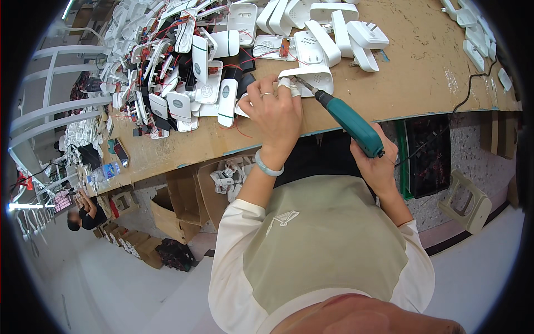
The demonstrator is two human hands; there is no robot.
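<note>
Pressing my left hand (274, 114) down on a white plastic housing (309, 79) at the front edge of the bench (411, 72), I pinch it steady. My right hand (377, 158) keeps a closed grip around the teal electric screwdriver (349, 121), its bit tip touching the housing beside my fingertips.

- One teal electric screwdriver (351, 123), over the near edge of the bench (423, 72).
- One white plastic casing (312, 78) under its tip.
- Two hands: left hand (273, 111), right hand (377, 161).
- One pale bangle (268, 167) on the left wrist.
- White casings heaped at the bench's far left (167, 61): too many and too tangled to count.
- One plastic bottle (104, 172) at the left end.
- One beige stool (465, 201) on the floor.
</note>
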